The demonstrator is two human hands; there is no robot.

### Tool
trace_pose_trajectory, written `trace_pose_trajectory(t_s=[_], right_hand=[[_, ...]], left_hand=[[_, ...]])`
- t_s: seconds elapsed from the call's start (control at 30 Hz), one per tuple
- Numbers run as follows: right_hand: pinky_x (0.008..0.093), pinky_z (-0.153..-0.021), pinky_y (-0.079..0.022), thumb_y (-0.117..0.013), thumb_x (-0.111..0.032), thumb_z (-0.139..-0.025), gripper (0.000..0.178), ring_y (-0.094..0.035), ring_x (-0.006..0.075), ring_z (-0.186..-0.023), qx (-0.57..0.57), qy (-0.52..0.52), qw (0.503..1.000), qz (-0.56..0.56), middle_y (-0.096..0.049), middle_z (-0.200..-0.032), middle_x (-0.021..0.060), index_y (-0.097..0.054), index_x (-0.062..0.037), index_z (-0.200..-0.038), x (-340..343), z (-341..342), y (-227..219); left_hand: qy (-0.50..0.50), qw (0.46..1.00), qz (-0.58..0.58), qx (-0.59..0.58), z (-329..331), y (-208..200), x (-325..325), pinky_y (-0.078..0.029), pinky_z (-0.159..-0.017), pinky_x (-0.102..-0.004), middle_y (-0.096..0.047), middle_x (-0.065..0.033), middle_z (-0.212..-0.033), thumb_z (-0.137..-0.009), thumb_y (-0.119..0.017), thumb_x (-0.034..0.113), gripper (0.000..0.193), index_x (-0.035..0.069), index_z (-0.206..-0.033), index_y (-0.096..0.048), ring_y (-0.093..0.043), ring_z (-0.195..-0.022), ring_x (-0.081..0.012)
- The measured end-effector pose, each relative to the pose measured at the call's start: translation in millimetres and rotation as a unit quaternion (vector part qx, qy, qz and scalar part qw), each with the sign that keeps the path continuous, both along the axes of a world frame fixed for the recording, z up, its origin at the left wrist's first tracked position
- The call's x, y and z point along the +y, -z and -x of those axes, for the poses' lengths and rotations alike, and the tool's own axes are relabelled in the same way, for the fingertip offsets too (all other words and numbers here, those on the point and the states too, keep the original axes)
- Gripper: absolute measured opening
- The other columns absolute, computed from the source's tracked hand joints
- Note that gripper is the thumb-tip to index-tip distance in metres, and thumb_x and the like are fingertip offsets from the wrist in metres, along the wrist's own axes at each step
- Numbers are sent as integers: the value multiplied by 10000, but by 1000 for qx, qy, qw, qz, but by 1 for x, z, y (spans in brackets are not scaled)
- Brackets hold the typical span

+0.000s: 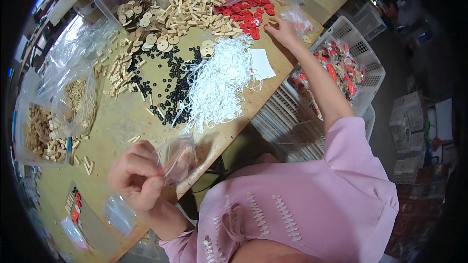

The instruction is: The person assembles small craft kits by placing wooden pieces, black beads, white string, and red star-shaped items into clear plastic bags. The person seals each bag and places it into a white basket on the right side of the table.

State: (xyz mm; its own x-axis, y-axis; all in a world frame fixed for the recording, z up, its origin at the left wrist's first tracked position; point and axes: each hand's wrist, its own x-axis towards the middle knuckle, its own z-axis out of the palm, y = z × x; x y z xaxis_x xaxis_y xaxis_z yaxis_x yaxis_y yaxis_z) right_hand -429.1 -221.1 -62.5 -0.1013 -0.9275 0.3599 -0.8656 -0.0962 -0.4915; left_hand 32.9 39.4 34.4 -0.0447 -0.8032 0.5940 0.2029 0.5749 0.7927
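Note:
My left hand (135, 175) holds a small clear plastic bag (176, 158) by its red-striped mouth, low over the near edge of the wooden table (122, 117). My right hand (282, 30) is stretched out to the far side, fingers resting on the table beside the pile of red discs (248, 14). I cannot tell whether it holds a disc. In the middle lie a heap of white strings (217, 85) and scattered small black rings (168, 83). Farther back are pale wooden blocks (195, 7) and round wooden discs (146, 24).
A clear tub (36, 136) with wooden blocks and loose plastic bags (73, 68) sit at the left. A white basket (356, 63) with filled packets stands right of the table. More packets lie near the table's front left corner (78, 214). Stacked boxes (414, 131) are on the floor.

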Motion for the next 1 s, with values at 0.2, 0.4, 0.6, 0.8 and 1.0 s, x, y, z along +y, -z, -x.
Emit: trace_pose_trajectory(t_s=[0.2,0.4,0.6,0.8,1.0], right_hand=[[408,-849,-547,-784,-308,-830,416,-702,304,-923,-35,0,999,-32,-733,-968,162,-727,-52,-1152,-38,4,15],[388,-832,-544,-799,-301,-818,424,-701,274,-909,28,-58,996,-57,-728,-971,148,-712,-74,-1165,-47,-21,1],[359,-741,-551,-799,-236,-826,332,-709,205,-805,-67,-26,994,-88,-714,-885,101,-656,-38,-1052,-60,11,25],[252,-539,-487,-764,-84,-889,219,-609,92,-612,-319,-54,942,-94,-661,-777,30,-616,-35,-1043,-31,-16,9],[202,-563,-472,-741,-82,-918,183,-610,66,-657,-362,-186,907,-106,-665,-788,10,-669,-57,-1084,25,-73,-57]], left_hand=[[10,999,-23,-35,-4,1,-5,-365,-569,-303,-588,-61,-669,-766,-799,119,213,21,-745,-612,-504,-585,-165],[14,998,-24,-62,-4,0,-6,-367,-552,-302,-614,-70,-669,-738,-802,96,186,21,-749,-632,-531,-591,-173],[-13,994,-38,-105,-2,-4,-7,-394,-565,-284,-630,-65,-684,-733,-791,40,150,13,-767,-647,-549,-604,-162],[-86,976,-28,-199,7,-7,-6,-426,-591,-275,-655,-61,-726,-752,-805,37,141,14,-803,-675,-588,-639,-159],[-98,949,18,-300,11,-4,-17,-476,-617,-326,-670,-76,-765,-817,-778,79,98,34,-839,-694,-624,-678,-228]])
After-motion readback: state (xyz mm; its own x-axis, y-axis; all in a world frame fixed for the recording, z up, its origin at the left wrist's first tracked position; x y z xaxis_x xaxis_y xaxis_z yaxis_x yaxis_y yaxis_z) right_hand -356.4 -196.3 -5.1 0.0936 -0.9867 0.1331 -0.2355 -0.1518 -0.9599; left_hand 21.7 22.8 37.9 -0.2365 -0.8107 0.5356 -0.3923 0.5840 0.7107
